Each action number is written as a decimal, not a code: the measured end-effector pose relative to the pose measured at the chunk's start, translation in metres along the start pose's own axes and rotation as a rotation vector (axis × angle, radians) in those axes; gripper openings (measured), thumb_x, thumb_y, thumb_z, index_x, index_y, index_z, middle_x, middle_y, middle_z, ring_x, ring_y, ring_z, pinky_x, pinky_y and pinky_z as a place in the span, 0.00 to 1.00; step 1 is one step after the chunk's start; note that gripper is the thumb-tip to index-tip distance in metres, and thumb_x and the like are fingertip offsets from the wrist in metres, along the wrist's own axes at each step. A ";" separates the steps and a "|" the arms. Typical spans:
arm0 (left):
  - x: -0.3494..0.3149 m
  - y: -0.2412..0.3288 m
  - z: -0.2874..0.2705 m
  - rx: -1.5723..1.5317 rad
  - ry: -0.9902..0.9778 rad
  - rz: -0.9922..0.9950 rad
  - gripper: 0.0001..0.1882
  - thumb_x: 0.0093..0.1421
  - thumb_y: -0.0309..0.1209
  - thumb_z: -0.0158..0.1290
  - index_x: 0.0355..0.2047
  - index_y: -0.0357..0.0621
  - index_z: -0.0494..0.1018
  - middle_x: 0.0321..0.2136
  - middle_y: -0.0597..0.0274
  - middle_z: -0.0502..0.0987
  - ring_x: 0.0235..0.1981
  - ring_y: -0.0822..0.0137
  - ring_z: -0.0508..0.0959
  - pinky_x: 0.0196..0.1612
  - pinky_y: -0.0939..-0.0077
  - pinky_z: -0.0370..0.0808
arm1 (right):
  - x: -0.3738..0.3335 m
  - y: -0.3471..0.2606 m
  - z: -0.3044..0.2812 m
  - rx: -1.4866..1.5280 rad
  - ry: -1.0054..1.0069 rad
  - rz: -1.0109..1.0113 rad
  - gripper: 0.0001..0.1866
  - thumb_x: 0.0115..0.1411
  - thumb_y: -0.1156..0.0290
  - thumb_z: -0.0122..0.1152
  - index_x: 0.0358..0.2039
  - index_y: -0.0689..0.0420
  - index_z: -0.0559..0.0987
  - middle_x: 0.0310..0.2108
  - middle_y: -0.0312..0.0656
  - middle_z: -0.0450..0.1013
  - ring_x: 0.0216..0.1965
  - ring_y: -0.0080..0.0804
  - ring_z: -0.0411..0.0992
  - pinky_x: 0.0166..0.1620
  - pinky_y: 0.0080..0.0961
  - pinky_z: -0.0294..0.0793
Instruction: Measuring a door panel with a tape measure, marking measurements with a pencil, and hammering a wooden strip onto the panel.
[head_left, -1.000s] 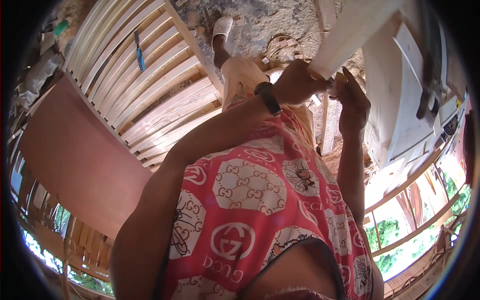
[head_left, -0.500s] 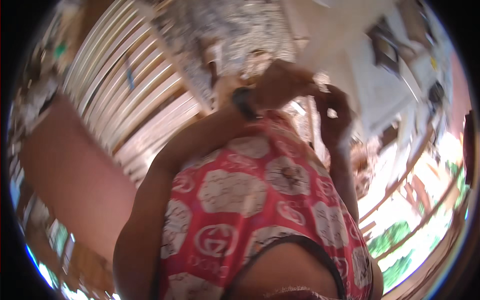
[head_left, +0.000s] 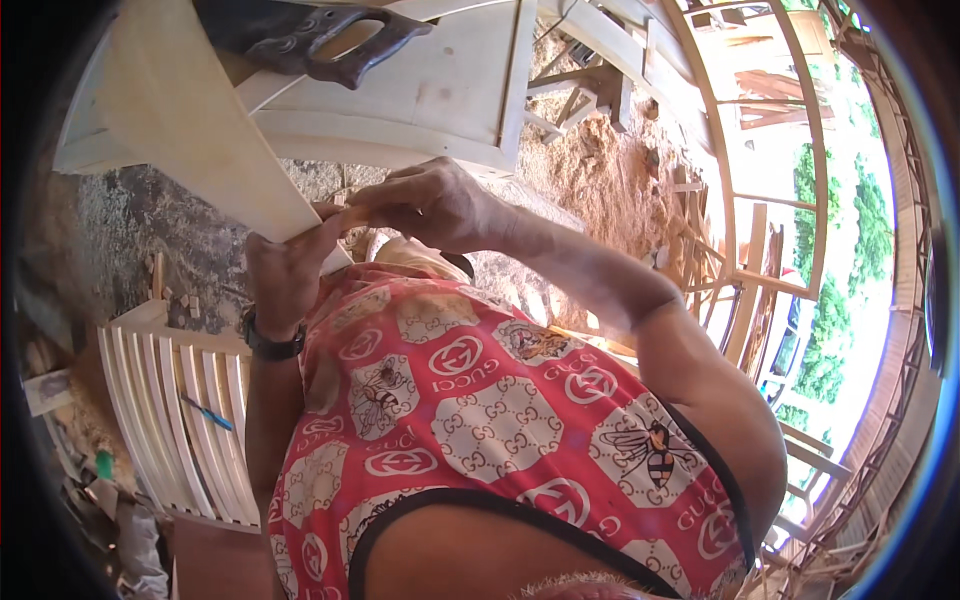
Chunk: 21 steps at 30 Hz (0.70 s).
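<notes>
My left hand (head_left: 290,265), with a dark watch (head_left: 272,342) at the wrist, grips the lower end of a long pale wooden board (head_left: 195,120). That board slopes away toward the far left. My right hand (head_left: 440,205) meets the left one at the board's end, its fingers bent and pressed together. Whatever they pinch, if anything, is too small or hidden to tell. Just beyond, a handsaw with a black handle (head_left: 345,45) lies on a cream panelled piece (head_left: 430,100), its blade partly behind the board.
A slatted wooden piece (head_left: 170,400) stands at the left with a thin blue tool (head_left: 207,413) on it. Sawdust (head_left: 600,180) covers the ground at the right, near a wooden frame (head_left: 730,150) and a small wooden stand (head_left: 590,95). A brown panel (head_left: 215,560) is at the lower left.
My view and body have turned to the right; the slatted piece now sits lower left. The handsaw and cream panel have come plainly into view. Both hands stay close together.
</notes>
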<state>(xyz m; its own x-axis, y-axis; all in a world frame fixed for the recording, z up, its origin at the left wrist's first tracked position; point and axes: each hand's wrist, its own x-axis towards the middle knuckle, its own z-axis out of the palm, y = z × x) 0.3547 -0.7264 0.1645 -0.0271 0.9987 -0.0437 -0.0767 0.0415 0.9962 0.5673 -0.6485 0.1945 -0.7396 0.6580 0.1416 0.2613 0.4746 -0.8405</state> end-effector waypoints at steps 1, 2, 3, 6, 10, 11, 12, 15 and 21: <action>0.001 0.002 0.009 0.002 0.014 0.011 0.09 0.61 0.24 0.59 0.39 0.30 0.80 0.28 0.59 0.82 0.30 0.72 0.81 0.36 0.79 0.77 | -0.004 0.001 -0.007 -0.021 -0.019 -0.038 0.11 0.57 0.76 0.67 0.41 0.56 0.85 0.29 0.48 0.81 0.31 0.41 0.81 0.35 0.33 0.80; 0.003 0.003 0.017 0.014 0.014 0.027 0.09 0.61 0.26 0.59 0.38 0.29 0.80 0.27 0.59 0.82 0.30 0.72 0.80 0.36 0.79 0.76 | -0.006 0.002 -0.014 -0.053 -0.029 -0.041 0.09 0.56 0.76 0.68 0.39 0.56 0.85 0.27 0.47 0.80 0.29 0.43 0.80 0.33 0.35 0.79; 0.005 0.004 0.023 0.016 0.012 0.024 0.09 0.61 0.26 0.59 0.38 0.29 0.80 0.27 0.59 0.82 0.30 0.72 0.80 0.36 0.79 0.76 | -0.007 0.002 -0.020 -0.047 0.007 -0.010 0.09 0.56 0.76 0.68 0.39 0.56 0.85 0.27 0.47 0.80 0.29 0.43 0.80 0.33 0.35 0.79; 0.015 0.001 0.039 0.013 -0.012 0.013 0.10 0.62 0.25 0.58 0.39 0.29 0.79 0.28 0.59 0.82 0.31 0.72 0.80 0.36 0.79 0.76 | -0.012 -0.002 -0.037 -0.142 0.027 0.170 0.12 0.54 0.76 0.69 0.41 0.56 0.85 0.29 0.49 0.79 0.32 0.42 0.80 0.35 0.35 0.79; 0.023 -0.007 0.049 0.017 0.018 0.036 0.09 0.60 0.22 0.60 0.40 0.30 0.81 0.29 0.59 0.83 0.30 0.72 0.81 0.35 0.80 0.77 | -0.019 -0.001 -0.041 -0.073 0.145 0.175 0.11 0.54 0.77 0.69 0.39 0.57 0.85 0.30 0.49 0.79 0.32 0.42 0.80 0.35 0.34 0.79; 0.025 -0.009 0.051 -0.031 0.021 0.003 0.09 0.59 0.22 0.60 0.40 0.30 0.81 0.29 0.58 0.83 0.30 0.72 0.81 0.35 0.80 0.77 | -0.021 0.001 -0.041 -0.045 0.145 0.142 0.11 0.54 0.78 0.68 0.40 0.56 0.85 0.31 0.48 0.79 0.33 0.42 0.80 0.36 0.35 0.79; 0.024 -0.010 0.050 -0.029 0.039 0.010 0.09 0.59 0.22 0.60 0.40 0.30 0.81 0.29 0.58 0.83 0.30 0.72 0.81 0.35 0.80 0.77 | -0.023 0.002 -0.038 0.001 0.149 0.113 0.11 0.55 0.79 0.67 0.40 0.56 0.85 0.31 0.48 0.80 0.34 0.43 0.80 0.36 0.35 0.80; 0.024 -0.010 0.047 -0.086 0.018 -0.020 0.09 0.59 0.21 0.60 0.40 0.30 0.80 0.29 0.58 0.83 0.30 0.73 0.81 0.34 0.81 0.76 | -0.031 0.004 -0.033 0.021 0.117 0.000 0.14 0.56 0.79 0.66 0.43 0.55 0.85 0.32 0.47 0.80 0.35 0.43 0.80 0.39 0.33 0.80; 0.035 -0.004 0.042 0.019 -0.137 -0.056 0.13 0.61 0.25 0.57 0.45 0.29 0.78 0.33 0.55 0.83 0.35 0.69 0.82 0.39 0.78 0.78 | -0.046 -0.002 -0.034 0.110 0.186 0.269 0.14 0.58 0.77 0.67 0.46 0.56 0.84 0.37 0.44 0.80 0.37 0.30 0.79 0.40 0.26 0.80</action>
<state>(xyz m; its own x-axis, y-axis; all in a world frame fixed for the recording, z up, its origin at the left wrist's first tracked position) 0.3963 -0.6906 0.1626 0.1127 0.9895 -0.0902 -0.0553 0.0969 0.9938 0.6222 -0.6596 0.2073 -0.5250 0.8511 -0.0080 0.3552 0.2105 -0.9108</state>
